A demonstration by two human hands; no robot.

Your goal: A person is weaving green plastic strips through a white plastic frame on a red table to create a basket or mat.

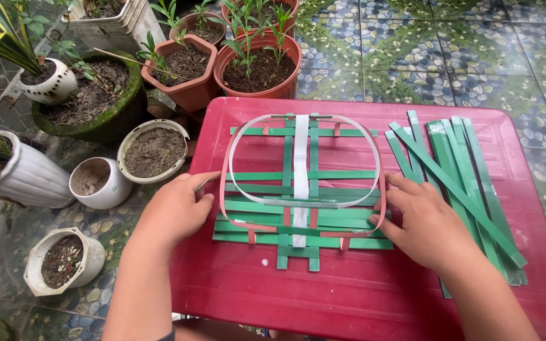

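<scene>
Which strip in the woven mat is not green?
The white strip, running upright down the middle of the woven mat. Every other woven strip is green, and it lies between the left hand and the right hand.

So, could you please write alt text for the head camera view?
Two bare hands, left hand and right hand, press the sides of a woven mat of green strips on a red table. Loose green strips lie right; potted plants stand behind.
</scene>
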